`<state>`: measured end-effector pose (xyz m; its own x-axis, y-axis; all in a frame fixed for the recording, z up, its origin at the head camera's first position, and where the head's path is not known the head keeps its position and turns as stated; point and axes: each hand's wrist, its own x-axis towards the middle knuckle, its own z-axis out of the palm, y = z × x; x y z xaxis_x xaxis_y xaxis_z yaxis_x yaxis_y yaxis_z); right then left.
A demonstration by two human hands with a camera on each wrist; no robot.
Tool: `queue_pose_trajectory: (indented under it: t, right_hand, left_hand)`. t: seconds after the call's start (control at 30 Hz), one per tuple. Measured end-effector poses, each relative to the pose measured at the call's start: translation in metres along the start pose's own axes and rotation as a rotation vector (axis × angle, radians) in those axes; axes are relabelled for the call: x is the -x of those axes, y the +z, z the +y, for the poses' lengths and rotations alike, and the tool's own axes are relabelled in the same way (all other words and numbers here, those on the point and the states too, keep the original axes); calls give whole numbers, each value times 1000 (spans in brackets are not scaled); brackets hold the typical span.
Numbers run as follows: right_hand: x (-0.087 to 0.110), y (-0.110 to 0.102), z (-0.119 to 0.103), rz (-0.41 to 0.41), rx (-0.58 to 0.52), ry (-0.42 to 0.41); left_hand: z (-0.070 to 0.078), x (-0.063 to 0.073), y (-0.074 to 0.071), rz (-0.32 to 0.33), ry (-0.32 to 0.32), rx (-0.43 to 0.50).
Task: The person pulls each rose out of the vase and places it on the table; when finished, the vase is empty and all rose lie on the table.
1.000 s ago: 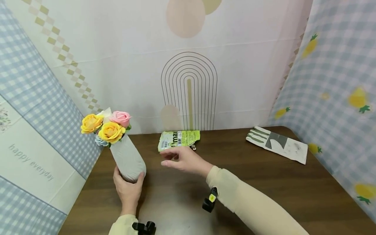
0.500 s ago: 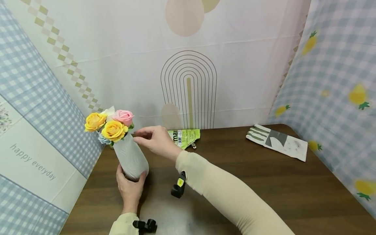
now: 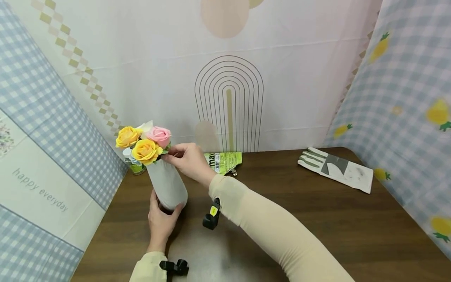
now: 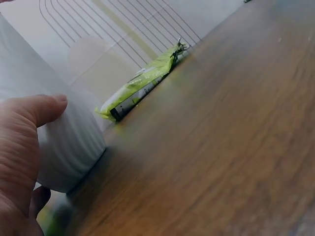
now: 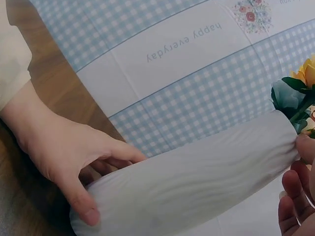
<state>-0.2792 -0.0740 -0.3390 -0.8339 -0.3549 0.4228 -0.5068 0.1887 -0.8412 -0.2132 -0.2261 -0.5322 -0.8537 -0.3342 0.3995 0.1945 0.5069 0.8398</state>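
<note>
A white vase [image 3: 167, 184] with a rippled surface holds yellow, pink, white and pale blue flowers [image 3: 146, 150]. It leans to the left in the head view. My left hand [image 3: 162, 223] grips the vase around its base, with the thumb [image 4: 49, 109] lying along the side in the left wrist view. At the vase's mouth, my right hand [image 3: 192, 162] pinches the rim just below the pink rose [image 3: 159, 136]. In the right wrist view the right thumb [image 5: 306, 147] meets the rim, while the fingertips on the rim's far side are hidden.
Behind the right hand lies a green packet [image 3: 227, 161] with a small metal clip [image 3: 234, 171]. A container with a green label [image 3: 136, 168] stands behind the vase at left. A white and grey glove [image 3: 336, 168] lies at the table's [image 3: 282, 188] right; patterned cloths surround the table.
My right hand has moved left from in front of the packet to the vase's rim and now pinches it. The vase sits slightly further right in view, and the container behind it shows more.
</note>
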Motion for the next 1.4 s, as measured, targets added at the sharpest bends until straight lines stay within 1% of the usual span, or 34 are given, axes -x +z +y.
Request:
queue_pose_trajectory:
  t: [0.17,0.3,0.5,0.63,0.83,0.97,1.03,1.17,1.27,1.4]
  right_hand:
    - [-4,-1,-4,24,14,-7]
    - [-6,0,-7,32,8,8]
    - [-8,-4,-10,32,21,37]
    - [-9,-8,-11,48,20,20]
    - [-10,-13,-17,52,-45,-4]
    - [-11,-13,-23,35,-86,-32]
    - [-10,-12,-23,11,-70,-25]
    - [-8,-8,-19,-27,-16,25]
    - [-7,-7,-15,-31,12,34]
    - [-8,-7,-14,-20,53,22]
  left_hand:
    - [-3,-10,3,-43,-2,-29]
    - [-5,-13,4,-48,8,-49]
    - [-2,-14,4,-49,29,-63]
    - [-4,-13,4,-53,25,-77]
    - [-8,-11,4,-52,40,-69]
    - [-9,-9,2,-48,38,-69]
    - [-9,-9,1,-46,31,-68]
    - [-9,-8,2,-54,24,-64]
    - [-8,-8,4,-65,20,-61]
    - [-7,-8,5,-69,25,-48]
